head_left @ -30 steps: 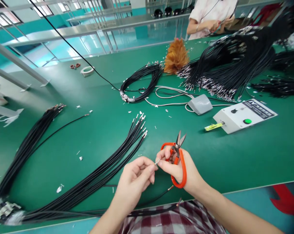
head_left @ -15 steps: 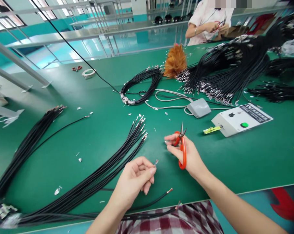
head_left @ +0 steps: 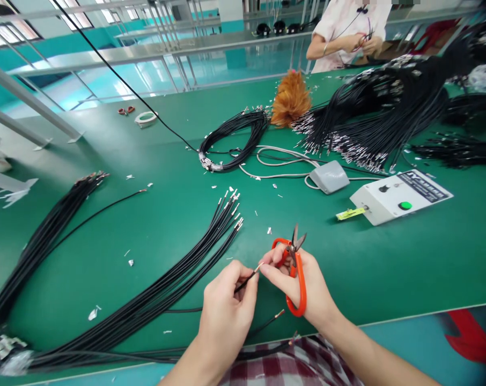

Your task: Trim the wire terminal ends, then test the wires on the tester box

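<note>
- Your left hand pinches a black cable near its stripped end, above the surface.
- Your right hand holds the scissors, blades parted, its fingertips at the cable's tip.
- A bundle of cables lies left of your hands.
- The white box sits to the right, near a grey pedal.

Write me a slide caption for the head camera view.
Left hand holds a black cable; right hand, carrying orange-handled scissors, touches the cable's tip above a green table.
</note>
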### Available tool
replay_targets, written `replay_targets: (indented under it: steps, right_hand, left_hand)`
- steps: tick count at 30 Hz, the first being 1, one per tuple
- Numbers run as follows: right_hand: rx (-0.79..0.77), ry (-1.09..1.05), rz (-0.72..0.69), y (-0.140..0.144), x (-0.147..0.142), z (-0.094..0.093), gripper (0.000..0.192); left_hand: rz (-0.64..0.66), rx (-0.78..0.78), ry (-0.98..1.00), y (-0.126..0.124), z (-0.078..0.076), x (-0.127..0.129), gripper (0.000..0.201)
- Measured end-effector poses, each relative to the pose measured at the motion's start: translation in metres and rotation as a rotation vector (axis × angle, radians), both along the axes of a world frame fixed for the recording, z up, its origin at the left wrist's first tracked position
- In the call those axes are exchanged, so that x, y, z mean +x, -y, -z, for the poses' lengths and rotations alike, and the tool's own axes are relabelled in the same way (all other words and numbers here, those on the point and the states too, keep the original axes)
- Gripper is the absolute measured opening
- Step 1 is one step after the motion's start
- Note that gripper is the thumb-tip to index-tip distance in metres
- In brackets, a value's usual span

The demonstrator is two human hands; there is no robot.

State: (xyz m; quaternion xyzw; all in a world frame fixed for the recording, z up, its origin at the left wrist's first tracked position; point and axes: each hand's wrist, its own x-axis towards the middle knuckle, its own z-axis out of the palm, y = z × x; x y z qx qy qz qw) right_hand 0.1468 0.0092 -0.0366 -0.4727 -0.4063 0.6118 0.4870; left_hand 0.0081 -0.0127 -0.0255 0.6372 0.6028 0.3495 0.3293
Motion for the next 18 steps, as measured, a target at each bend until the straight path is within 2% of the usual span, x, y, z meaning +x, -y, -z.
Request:
replay_targets:
  steps: [3,7,10,18]
  right_hand:
    - [-0.025,-0.083,0.018,-0.001,-0.003,0.002,0.029]
    - [-0.003,-0.168,0.004,-0.002,-0.004,0.008,0.028]
    - [0.016,-0.143,-0.016,-0.002,-0.001,0.011,0.025]
    - [0.161,0.135,-0.202,0.001,0.02,-0.001,0.014]
  left_hand:
    - [-0.023,-0.026,0.079,0.0,0.001,0.0,0.014]
    - [-0.028,-0.216,0.328,-0.004,0.0,-0.003,0.01]
    - [0.017,-0.292,0.394,-0.007,-0.002,-0.007,0.009]
    - [0.136,0.019,-0.007,0.003,-0.003,-0.007,0.011]
